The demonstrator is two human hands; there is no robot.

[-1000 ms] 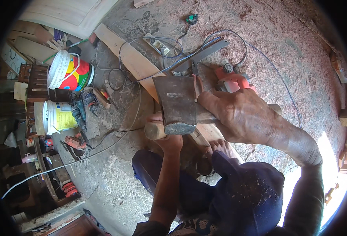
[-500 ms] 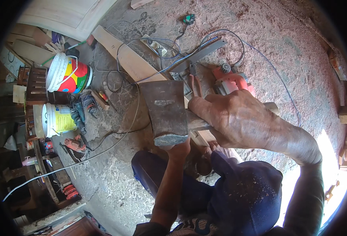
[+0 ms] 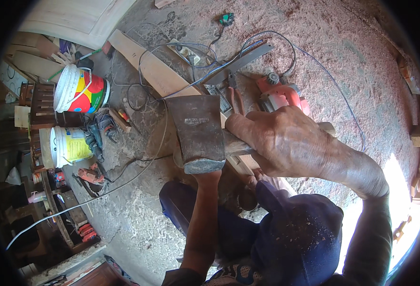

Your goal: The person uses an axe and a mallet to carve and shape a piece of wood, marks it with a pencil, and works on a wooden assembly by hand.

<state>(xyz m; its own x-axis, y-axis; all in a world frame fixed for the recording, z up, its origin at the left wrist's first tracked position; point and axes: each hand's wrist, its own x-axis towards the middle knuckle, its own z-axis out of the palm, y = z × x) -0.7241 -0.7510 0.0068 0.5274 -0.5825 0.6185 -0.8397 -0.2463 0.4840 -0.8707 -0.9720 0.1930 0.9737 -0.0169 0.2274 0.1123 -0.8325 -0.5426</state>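
My right hand is closed around the wooden handle of an axe. The broad dark head hangs to the left of my fist, its blunt grey end lowest in the picture. Behind that head is my left hand; only its wrist side shows and its fingers are hidden. Beneath the handle lies a pale wood piece, next to my foot. Above my right hand, on the floor, are red-handled pliers and a red power tool.
A long plank lies beyond the axe, with a flat metal blade and looping cables near it. Two buckets, one multicoloured and one yellow, stand left beside power tools. Shavings cover the floor at right.
The axe head has shifted slightly left and up in the picture, still in my right hand. My left hand stays behind it.
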